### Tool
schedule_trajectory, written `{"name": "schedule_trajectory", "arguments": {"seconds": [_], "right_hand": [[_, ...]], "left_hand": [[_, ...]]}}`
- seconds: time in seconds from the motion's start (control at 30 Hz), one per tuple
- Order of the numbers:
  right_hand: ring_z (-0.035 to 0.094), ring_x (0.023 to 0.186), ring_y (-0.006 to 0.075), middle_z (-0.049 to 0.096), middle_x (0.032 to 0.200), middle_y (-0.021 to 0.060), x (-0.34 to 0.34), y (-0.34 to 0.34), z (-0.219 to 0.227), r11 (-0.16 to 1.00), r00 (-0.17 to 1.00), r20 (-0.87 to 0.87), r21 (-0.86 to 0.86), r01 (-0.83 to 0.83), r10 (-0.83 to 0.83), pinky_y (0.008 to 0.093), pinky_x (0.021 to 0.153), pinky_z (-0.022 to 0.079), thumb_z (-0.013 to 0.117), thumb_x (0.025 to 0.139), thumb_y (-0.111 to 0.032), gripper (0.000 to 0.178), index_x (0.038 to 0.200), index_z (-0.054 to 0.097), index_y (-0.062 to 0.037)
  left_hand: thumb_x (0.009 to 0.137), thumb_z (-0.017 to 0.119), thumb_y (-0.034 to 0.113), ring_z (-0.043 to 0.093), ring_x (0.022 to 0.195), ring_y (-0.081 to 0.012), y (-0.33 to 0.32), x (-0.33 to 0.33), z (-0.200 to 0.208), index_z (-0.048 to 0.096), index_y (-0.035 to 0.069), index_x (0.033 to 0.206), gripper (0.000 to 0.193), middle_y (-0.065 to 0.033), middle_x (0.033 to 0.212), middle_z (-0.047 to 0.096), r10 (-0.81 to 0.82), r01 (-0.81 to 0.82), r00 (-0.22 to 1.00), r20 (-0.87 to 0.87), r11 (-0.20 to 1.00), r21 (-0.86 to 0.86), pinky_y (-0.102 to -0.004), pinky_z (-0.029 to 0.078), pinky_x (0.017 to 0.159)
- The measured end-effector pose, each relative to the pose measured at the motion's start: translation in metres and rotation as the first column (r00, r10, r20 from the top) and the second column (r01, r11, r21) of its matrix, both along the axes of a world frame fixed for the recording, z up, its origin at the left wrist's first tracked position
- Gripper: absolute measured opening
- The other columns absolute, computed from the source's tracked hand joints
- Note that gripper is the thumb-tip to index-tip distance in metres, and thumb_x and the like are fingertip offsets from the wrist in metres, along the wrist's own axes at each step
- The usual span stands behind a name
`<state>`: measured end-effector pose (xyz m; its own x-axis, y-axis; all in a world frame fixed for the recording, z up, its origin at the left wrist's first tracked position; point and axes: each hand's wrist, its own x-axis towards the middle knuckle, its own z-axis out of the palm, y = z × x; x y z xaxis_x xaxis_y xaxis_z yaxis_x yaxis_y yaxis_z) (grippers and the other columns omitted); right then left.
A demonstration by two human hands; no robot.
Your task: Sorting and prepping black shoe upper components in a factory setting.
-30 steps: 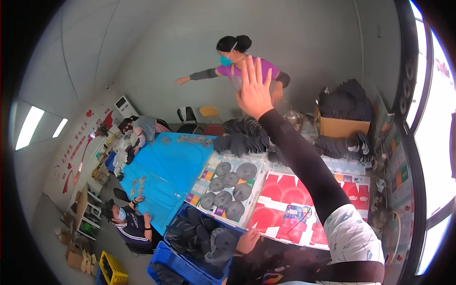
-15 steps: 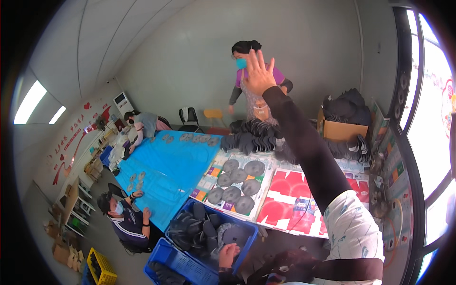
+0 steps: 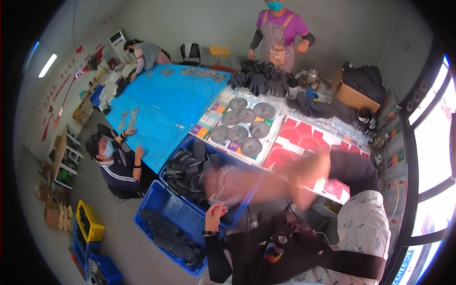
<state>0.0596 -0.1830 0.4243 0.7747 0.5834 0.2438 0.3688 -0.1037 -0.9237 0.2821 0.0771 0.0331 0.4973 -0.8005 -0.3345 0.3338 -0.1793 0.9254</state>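
Note:
My left hand (image 3: 216,216) is raised beside the rim of a blue plastic crate (image 3: 243,214). Its fingers are loosely bent and nothing shows in them; a dark band circles the wrist. My right hand (image 3: 308,176) is smeared by motion over the red-and-white printed sheet (image 3: 295,138), and its fingers cannot be made out. The skin-coloured blur stretches across the crate's right side. Dark, flat, curved pieces (image 3: 183,172) fill that crate, partly with clear plastic. Grey discs (image 3: 238,133) lie on the white printed board beyond it.
A second blue crate (image 3: 164,205) with dark pieces stands at the near left. A blue-covered table (image 3: 164,105) runs away left, with a seated person (image 3: 118,164) beside it and another bending over its far end. An aproned person (image 3: 278,38) stands behind stacks of dark pieces (image 3: 266,78).
My right hand has dropped from high up, fingers spread, to low over the table. The view has tilted down and shifted. My left hand stays near the crate's edge.

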Motion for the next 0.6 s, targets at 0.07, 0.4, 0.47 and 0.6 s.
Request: {"name": "schedule_trajectory", "arguments": {"seconds": [0.07,0.4,0.47,0.6], "right_hand": [[0.018,0.154,0.0386,0.013,0.163,0.0339,-0.028,0.079,-0.039,0.898,0.896,0.078,-0.096,-0.430,0.437,0.0396,0.123,0.022,0.039,0.109,-0.046,0.078,0.155,0.014,0.0126],[0.006,0.156,0.0393,0.006,0.167,0.0264,0.002,-0.077,-0.009,0.560,0.529,0.262,0.052,0.827,-0.807,0.0514,0.124,0.010,0.044,0.103,-0.043,0.075,0.156,0.018,0.0029],[0.007,0.156,0.0395,0.008,0.167,0.0248,0.019,-0.156,0.045,-0.257,-0.389,0.776,0.297,0.920,-0.496,0.0540,0.123,0.009,0.046,0.100,-0.038,0.071,0.155,0.023,-0.0003],[0.009,0.156,0.0398,0.014,0.168,0.0216,0.038,-0.211,0.086,-0.450,-0.569,0.800,0.586,0.674,0.190,0.0591,0.122,0.008,0.052,0.095,-0.030,0.066,0.153,0.033,-0.0066]], "left_hand": [[0.103,0.058,0.016,0.071,0.090,-0.0175,-0.003,0.004,-0.005,0.067,0.000,0.116,0.022,-0.0113,0.103,0.073,-0.029,0.029,0.999,-0.020,1.000,-0.010,-0.0274,0.056,0.084],[0.104,0.058,0.021,0.070,0.095,-0.0169,-0.007,0.013,-0.011,0.066,0.001,0.119,0.026,-0.0092,0.106,0.073,-0.049,0.049,0.999,-0.013,0.998,0.044,-0.0283,0.053,0.088],[0.104,0.058,0.022,0.070,0.095,-0.0166,-0.018,0.010,-0.005,0.066,0.002,0.119,0.026,-0.0092,0.106,0.073,-0.082,0.081,0.996,0.019,0.996,0.029,-0.0282,0.053,0.088],[0.104,0.059,0.023,0.069,0.094,-0.0160,-0.031,0.004,0.002,0.066,0.002,0.119,0.026,-0.0095,0.106,0.073,-0.097,0.097,0.995,-0.008,0.995,0.014,-0.0281,0.052,0.089]]}}
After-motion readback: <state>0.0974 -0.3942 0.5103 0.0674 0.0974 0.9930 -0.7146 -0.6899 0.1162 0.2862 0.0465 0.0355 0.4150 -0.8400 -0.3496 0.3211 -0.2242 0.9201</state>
